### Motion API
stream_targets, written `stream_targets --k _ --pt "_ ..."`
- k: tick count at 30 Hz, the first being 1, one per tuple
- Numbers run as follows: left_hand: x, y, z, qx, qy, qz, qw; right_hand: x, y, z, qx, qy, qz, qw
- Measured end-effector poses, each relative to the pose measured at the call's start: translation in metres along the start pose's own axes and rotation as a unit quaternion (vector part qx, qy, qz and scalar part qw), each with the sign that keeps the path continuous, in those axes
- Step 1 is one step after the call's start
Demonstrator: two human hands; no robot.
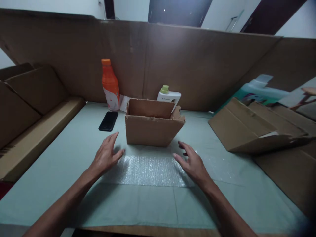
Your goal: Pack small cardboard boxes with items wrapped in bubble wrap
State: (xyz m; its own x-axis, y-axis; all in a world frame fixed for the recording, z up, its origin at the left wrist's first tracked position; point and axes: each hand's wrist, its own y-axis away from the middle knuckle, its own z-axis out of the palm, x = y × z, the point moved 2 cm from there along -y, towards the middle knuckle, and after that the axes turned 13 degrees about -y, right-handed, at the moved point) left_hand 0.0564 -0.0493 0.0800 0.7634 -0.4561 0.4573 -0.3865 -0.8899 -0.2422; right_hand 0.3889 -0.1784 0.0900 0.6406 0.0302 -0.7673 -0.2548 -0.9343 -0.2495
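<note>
My left hand (106,157) has its fingers (112,140) spread and extended, palm down, gripping nothing; the thumb tip rests at the left edge of the bubble wrap sheet (148,170). My right hand (194,164) mirrors it: fingers (184,146) open and flat, empty, pressing on the sheet's right edge. I judge this posture serves to hold the sheet flat and taut, since a hand bears on each end.

The bubble wrap sheet lies between the two hands, flat on the worktop (61,158), with its far edge just short of the open cardboard box (151,126). The box stands upright directly beyond the fingertips, near but not touching them, its flaps raised so the interior is open from above.

Behind the box, touching or almost touching its rear flap, stands a white bottle with a green cap (169,95). Left of that stands an orange bottle (110,85), upright, and a black phone (108,120) lies flat in front of it, well apart from my left hand. Flattened cardboard (249,130) lies at the right. A cardboard wall (197,62) encloses the worktop's rear side.
</note>
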Motion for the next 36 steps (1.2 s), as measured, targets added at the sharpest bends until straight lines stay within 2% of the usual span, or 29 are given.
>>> stream_targets --k 3,6,8,10,12,14,16,19,22,24,26,28,30,32,34,36 --pt "0.018 -0.037 0.019 -0.015 0.186 -0.029 0.982 0.01 -0.051 0.015 -0.013 -0.11 0.055 0.992" --pt "0.033 -0.05 0.039 -0.025 0.264 -0.014 0.964 0.015 -0.066 0.032 -0.026 -0.165 0.069 0.984" --pt "0.036 -0.036 0.047 -0.006 0.248 -0.009 0.969 0.017 -0.055 0.036 -0.017 -0.156 0.059 0.986" --pt "0.033 -0.009 0.051 0.014 0.214 -0.012 0.977 0.018 -0.034 0.034 -0.015 -0.139 0.036 0.99" --pt "0.03 0.017 0.052 0.002 0.179 -0.013 0.984 0.019 -0.016 0.03 -0.017 -0.122 0.003 0.992" --pt "0.029 0.029 0.05 -0.02 0.163 -0.017 0.986 0.02 -0.01 0.027 -0.024 -0.119 0.0 0.993" --pt "0.028 0.023 0.046 -0.036 0.164 -0.032 0.985 0.019 -0.016 0.029 -0.037 -0.127 0.034 0.991" --pt "0.03 -0.003 0.042 -0.053 0.176 -0.062 0.981 0.017 -0.035 0.036 -0.041 -0.16 0.076 0.983" --pt "0.037 -0.018 0.036 -0.061 0.183 -0.064 0.979 0.019 -0.041 0.036 -0.02 -0.18 0.066 0.981" --pt "0.039 -0.008 0.03 -0.027 0.157 -0.052 0.986 0.019 -0.028 0.031 0.017 -0.141 0.037 0.989" --pt "0.037 0.017 0.025 0.019 0.088 -0.012 0.996 0.016 -0.001 0.027 0.053 -0.063 -0.006 0.997" --pt "0.033 0.048 0.027 0.025 -0.008 0.078 0.997 0.009 0.03 0.028 0.036 0.018 -0.048 0.998" --pt "0.029 0.074 0.035 -0.012 -0.092 0.186 0.978 0.003 0.057 0.031 -0.029 0.082 -0.076 0.993" --pt "0.024 0.088 0.044 -0.055 -0.152 0.254 0.954 -0.001 0.077 0.035 -0.086 0.127 -0.087 0.984" --pt "0.018 0.091 0.048 -0.087 -0.177 0.279 0.94 -0.003 0.089 0.035 -0.101 0.152 -0.085 0.98" --pt "0.015 0.087 0.048 -0.111 -0.175 0.287 0.935 -0.002 0.097 0.031 -0.088 0.162 -0.086 0.979"
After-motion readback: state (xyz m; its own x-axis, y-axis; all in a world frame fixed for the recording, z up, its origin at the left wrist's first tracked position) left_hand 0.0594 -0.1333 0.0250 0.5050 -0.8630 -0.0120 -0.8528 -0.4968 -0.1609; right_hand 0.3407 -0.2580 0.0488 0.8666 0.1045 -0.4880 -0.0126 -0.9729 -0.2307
